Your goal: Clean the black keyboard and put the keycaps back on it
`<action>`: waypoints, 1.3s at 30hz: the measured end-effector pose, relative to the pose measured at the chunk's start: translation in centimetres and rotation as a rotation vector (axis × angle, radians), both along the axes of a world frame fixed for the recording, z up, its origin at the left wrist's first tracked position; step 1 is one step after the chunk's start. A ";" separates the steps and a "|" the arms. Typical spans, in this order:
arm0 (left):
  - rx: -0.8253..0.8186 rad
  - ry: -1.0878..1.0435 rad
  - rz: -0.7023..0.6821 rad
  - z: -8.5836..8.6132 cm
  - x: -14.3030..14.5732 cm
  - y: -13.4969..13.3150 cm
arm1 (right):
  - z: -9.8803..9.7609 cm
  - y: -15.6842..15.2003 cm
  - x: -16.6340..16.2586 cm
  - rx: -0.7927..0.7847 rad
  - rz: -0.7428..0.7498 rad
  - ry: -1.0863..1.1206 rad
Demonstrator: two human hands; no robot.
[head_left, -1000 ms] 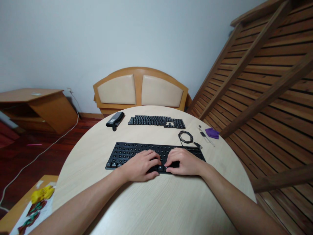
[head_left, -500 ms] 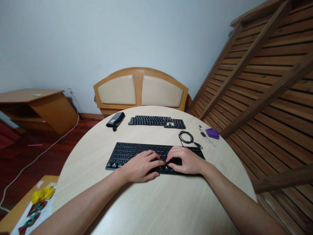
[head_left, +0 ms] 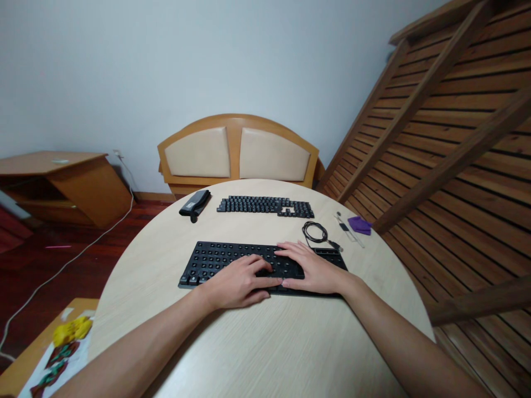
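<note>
A black keyboard [head_left: 215, 257] lies on the round table in front of me, most of its keycaps off and the key sockets bare. A few keycaps [head_left: 193, 280] sit in its bottom row at the left end. My left hand [head_left: 243, 283] rests over the keyboard's near edge, index finger stretched along the bottom row. My right hand [head_left: 313, 271] lies spread over the right part, its thumb tip close to the left index fingertip. Both hands appear to hold nothing. Farther back, loose black keycaps [head_left: 251, 204] are laid out in keyboard order.
A coiled black cable [head_left: 315, 232] lies behind the keyboard. At the right are a purple cloth [head_left: 359, 225] and a thin wire tool [head_left: 352, 235]. A folded black-grey pouch [head_left: 194, 204] lies at the left of the table [head_left: 166, 331]. Slatted wood [head_left: 456, 138] leans along the right.
My right hand has opened from a pinch at the bottom row, its fingers now spread forward over the keyboard. My left index finger has straightened a little; the left hand otherwise stays put.
</note>
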State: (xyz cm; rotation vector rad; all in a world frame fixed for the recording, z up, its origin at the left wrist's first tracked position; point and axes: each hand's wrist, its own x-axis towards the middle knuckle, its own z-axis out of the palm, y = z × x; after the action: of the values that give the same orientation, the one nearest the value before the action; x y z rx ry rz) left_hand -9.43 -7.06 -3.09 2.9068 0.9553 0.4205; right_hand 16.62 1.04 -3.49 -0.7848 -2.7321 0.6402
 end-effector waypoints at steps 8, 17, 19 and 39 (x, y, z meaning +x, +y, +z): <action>0.008 -0.039 0.010 -0.4 0.5 -0.3 | -0.1 -0.1 -0.2 -0.020 -0.040 -0.015; 0.003 -0.080 0.024 -0.8 1.3 -0.6 | -0.2 0.1 -0.4 -0.050 -0.047 0.007; -0.002 -0.067 0.031 -0.8 1.5 -0.6 | -0.1 0.1 -0.3 -0.043 -0.041 0.005; 0.002 -0.011 0.026 -1.0 1.5 -0.6 | -0.8 10.7 -4.0 0.270 -0.334 -0.158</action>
State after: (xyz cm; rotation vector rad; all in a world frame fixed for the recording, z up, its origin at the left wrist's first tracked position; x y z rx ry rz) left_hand -7.89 -7.62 -4.12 2.8936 0.9929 0.4385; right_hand 12.63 11.71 -4.31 -1.2253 -2.6491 0.1410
